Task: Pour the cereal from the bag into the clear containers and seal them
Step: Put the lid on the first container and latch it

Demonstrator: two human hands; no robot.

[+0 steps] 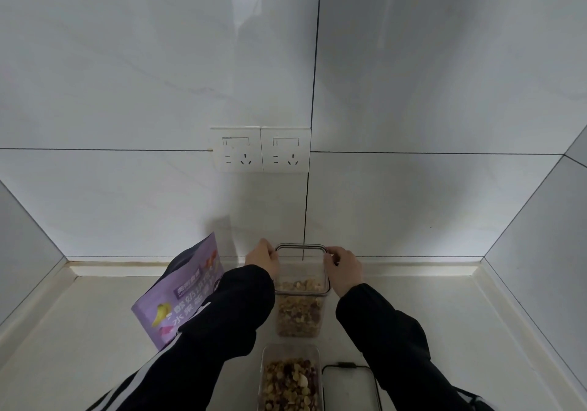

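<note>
Head view: left hand (262,258) and right hand (344,267) gripping opposite sides of lid (301,246) on tall clear container (300,296), fingers curled over rim edges both sides. Container about half full of cereal, upright on counter (413,309) near back wall. Second container (290,379) closer in, cereal inside, no lid on. Spare lid (349,385) just beside it on right. Purple cereal bag (178,296) standing left, partly behind left sleeve. Double wall socket (259,150) above.
</note>
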